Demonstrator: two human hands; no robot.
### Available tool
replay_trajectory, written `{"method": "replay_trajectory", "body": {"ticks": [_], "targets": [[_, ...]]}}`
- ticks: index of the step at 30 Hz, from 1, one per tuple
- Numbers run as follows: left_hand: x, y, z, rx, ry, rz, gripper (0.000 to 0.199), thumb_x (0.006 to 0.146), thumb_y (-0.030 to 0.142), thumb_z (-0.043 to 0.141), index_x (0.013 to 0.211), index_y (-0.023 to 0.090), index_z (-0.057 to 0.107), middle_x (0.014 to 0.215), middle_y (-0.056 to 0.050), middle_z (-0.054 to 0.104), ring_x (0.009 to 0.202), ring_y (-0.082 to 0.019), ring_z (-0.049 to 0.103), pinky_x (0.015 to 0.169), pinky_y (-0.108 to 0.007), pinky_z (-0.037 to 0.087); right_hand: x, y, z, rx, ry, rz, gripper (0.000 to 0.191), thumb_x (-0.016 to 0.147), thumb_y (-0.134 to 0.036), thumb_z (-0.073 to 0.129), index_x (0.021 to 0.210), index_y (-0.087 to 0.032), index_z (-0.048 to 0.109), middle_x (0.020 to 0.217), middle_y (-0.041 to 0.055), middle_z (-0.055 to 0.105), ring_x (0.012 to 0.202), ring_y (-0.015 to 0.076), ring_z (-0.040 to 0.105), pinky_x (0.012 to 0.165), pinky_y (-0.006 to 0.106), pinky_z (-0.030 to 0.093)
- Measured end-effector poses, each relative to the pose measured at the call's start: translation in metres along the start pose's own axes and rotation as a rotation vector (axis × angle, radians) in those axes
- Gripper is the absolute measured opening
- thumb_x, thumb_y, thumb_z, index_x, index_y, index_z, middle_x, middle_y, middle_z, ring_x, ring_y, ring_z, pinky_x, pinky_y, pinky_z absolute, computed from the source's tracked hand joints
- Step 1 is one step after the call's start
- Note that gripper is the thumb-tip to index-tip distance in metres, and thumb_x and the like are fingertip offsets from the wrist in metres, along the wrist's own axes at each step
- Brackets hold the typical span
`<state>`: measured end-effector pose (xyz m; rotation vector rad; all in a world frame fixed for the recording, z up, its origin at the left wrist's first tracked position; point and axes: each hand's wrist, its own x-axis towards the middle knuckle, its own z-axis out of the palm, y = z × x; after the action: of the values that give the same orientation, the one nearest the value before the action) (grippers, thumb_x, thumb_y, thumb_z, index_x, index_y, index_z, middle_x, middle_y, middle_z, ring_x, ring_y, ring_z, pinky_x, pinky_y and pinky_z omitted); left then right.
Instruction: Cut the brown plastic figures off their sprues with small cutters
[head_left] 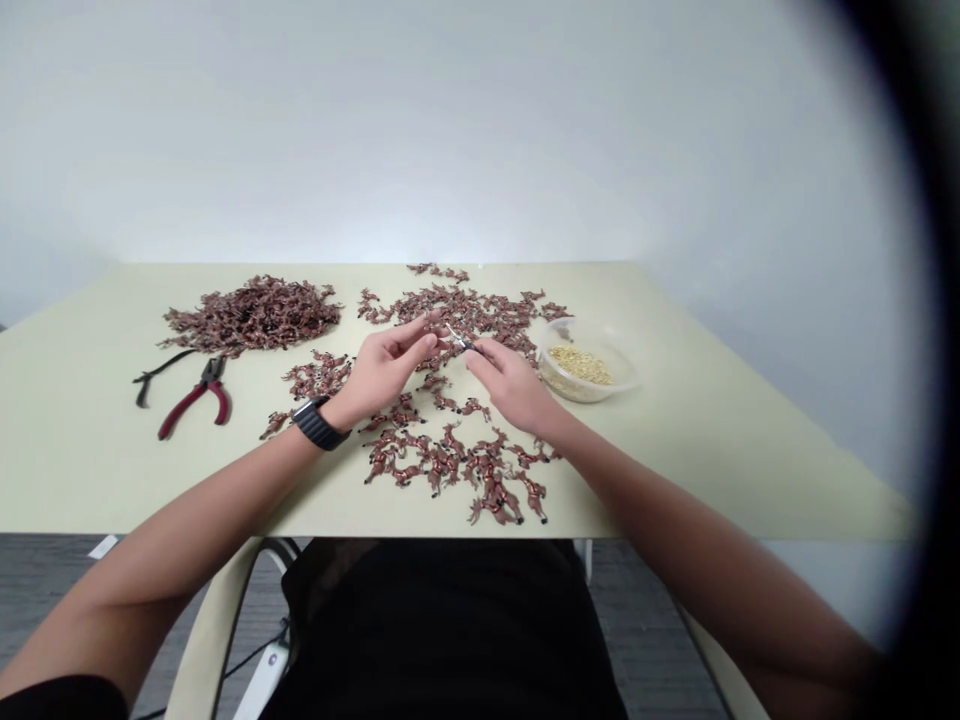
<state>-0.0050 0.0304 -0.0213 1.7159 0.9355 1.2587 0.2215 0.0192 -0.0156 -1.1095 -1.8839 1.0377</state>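
My left hand (382, 372), with a dark watch on its wrist, is closed, its fingertips pinching what looks like a small brown reindeer figure (433, 326); the fingers partly cover it, and similar figures behind blur its outline. Facing it, my right hand (514, 385) grips a slim tool (459, 338) with a dark handle and a bright metal tip. That tip points toward the left fingertips; its exact kind is too small to tell. Under and around both hands lie many loose reindeer figures (442, 460).
A dense heap of brown figures (259, 318) lies at the back left. Before it are red-handled pliers (191, 400) and a black slender tool (161, 370). To the right of my right hand stands a clear round tub (592, 392) holding small gold pieces (579, 364). A wall borders the table's back.
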Motion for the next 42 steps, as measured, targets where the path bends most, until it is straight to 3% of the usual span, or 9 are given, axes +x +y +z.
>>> {"method": "replay_trajectory", "body": {"ticks": [2,6,15,21,24,28,32,38,42], "targets": [[0.000,0.003,0.002,-0.182,-0.050,-0.097,0.049,0.098,0.048,0.070,0.139,0.021,0.071,0.125,-0.012,0.076,0.111,-0.023,0.075,0.108,-0.047,0.057,0.000,0.004,-0.001,-0.201,0.098,-0.107,0.033,0.102,-0.054,0.052,0.100,-0.022,0.059,0.073,-0.0016,0.052,0.064,0.0155,0.045,0.061,0.030,0.032],[0.000,0.006,0.001,-0.345,-0.110,-0.179,0.049,0.098,0.044,0.071,0.141,0.020,0.069,0.098,-0.007,0.076,0.099,-0.019,0.075,0.107,-0.044,0.056,0.002,0.007,-0.004,-0.315,0.088,-0.215,0.030,0.102,-0.049,0.053,0.107,-0.022,0.063,0.072,-0.0022,0.051,0.063,0.0154,0.045,0.062,0.031,0.030],[0.000,0.008,0.001,-0.380,-0.170,-0.225,0.048,0.099,0.047,0.069,0.140,0.022,0.070,0.077,-0.002,0.067,0.099,-0.020,0.075,0.103,-0.042,0.058,0.001,0.001,-0.010,-0.433,0.075,-0.273,0.033,0.103,-0.052,0.050,0.112,-0.022,0.062,0.084,0.0029,0.059,0.071,0.0183,0.049,0.066,0.033,0.032],[0.000,0.002,-0.003,-0.421,-0.192,-0.248,0.046,0.098,0.045,0.071,0.138,0.022,0.072,0.077,-0.001,0.066,0.085,-0.014,0.072,0.103,-0.040,0.058,0.002,0.002,-0.014,-0.409,0.051,-0.306,0.027,0.102,-0.044,0.052,0.114,-0.022,0.063,0.093,0.0045,0.064,0.077,0.0193,0.053,0.070,0.033,0.035],[0.001,0.003,-0.004,-0.387,-0.213,-0.241,0.047,0.099,0.046,0.070,0.139,0.021,0.071,0.085,-0.004,0.071,0.088,-0.015,0.072,0.103,-0.040,0.058,0.001,0.001,-0.015,-0.393,0.055,-0.321,0.026,0.102,-0.043,0.054,0.112,-0.022,0.064,0.093,0.0041,0.065,0.076,0.0187,0.054,0.069,0.033,0.035],[0.000,0.007,-0.006,-0.122,-0.189,-0.119,0.049,0.098,0.051,0.070,0.137,0.021,0.073,0.111,-0.012,0.078,0.103,-0.022,0.074,0.102,-0.044,0.058,-0.002,-0.002,-0.010,-0.338,0.029,-0.215,0.029,0.103,-0.049,0.053,0.105,-0.022,0.063,0.074,-0.0004,0.056,0.064,0.0160,0.048,0.062,0.031,0.033],[0.000,0.005,-0.009,0.272,-0.098,0.099,0.040,0.100,0.050,0.064,0.124,0.023,0.080,0.130,-0.011,0.075,0.122,-0.028,0.070,0.110,-0.046,0.056,-0.003,-0.003,-0.006,-0.057,-0.070,-0.023,0.035,0.102,-0.055,0.052,0.092,-0.023,0.058,0.071,-0.0008,0.048,0.060,0.0138,0.041,0.053,0.027,0.029],[0.006,-0.009,-0.023,0.596,-0.141,0.503,0.044,0.104,0.028,0.059,0.147,0.020,0.064,0.150,-0.010,0.063,0.138,-0.025,0.062,0.120,-0.047,0.050,0.001,-0.009,-0.014,0.524,-0.411,0.349,0.041,0.099,-0.062,0.056,0.090,-0.022,0.054,0.069,-0.0064,0.027,0.055,0.0099,0.013,0.042,0.024,0.011],[0.007,-0.008,-0.027,0.648,-0.179,0.581,0.050,0.104,0.022,0.058,0.154,0.024,0.056,0.155,-0.007,0.059,0.145,-0.023,0.055,0.127,-0.051,0.041,0.002,-0.012,-0.020,0.622,-0.495,0.437,0.042,0.098,-0.063,0.053,0.089,-0.022,0.054,0.068,-0.0070,0.022,0.057,0.0112,0.007,0.043,0.026,0.007]]}}
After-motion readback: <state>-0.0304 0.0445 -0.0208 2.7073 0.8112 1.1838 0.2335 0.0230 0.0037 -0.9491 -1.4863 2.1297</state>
